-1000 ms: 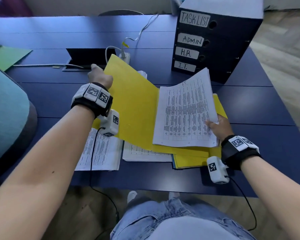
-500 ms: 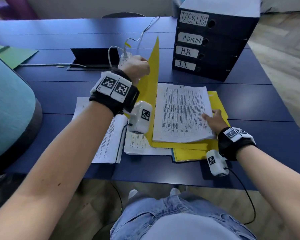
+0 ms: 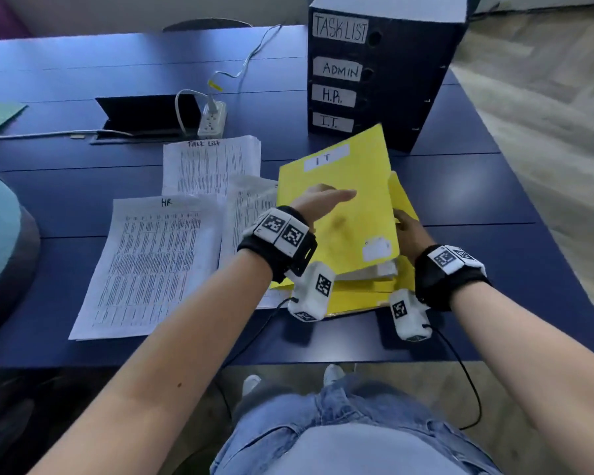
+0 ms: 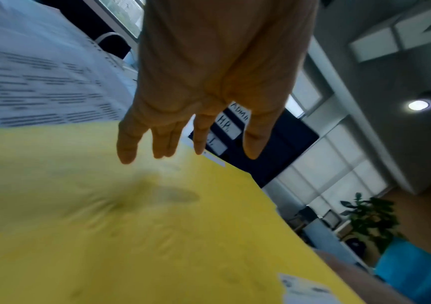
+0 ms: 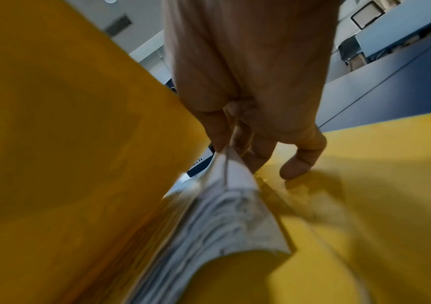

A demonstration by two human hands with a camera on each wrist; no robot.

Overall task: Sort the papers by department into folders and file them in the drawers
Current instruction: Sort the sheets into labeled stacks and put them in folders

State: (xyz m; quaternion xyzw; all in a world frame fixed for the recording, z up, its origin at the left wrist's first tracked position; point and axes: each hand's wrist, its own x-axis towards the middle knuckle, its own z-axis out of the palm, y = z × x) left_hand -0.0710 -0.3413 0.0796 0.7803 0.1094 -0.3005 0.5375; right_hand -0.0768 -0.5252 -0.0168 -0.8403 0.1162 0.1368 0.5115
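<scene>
On the dark blue table (image 3: pixel 494 207), near its right front part, a yellow folder (image 3: pixel 336 214) of smooth thin card lies on top of other yellow folders (image 3: pixel 357 298). It is a flat rectangle with a white label "IT" (image 3: pixel 326 158), and its long side runs away from the person toward the black drawer box (image 3: pixel 381 73). The cover is not fully down; its far end tilts up. The left hand (image 3: pixel 323 200) is above the cover with fingers (image 4: pixel 128 142) straight and spread, holding nothing. The right hand (image 3: pixel 407 231) pinches the edge of the white paper stack (image 5: pixel 230 216) inside the folder. Left of the folder, printed sheets marked "HR" (image 3: pixel 151 265) and "Task List" (image 3: pixel 210 166) lie flat.
</scene>
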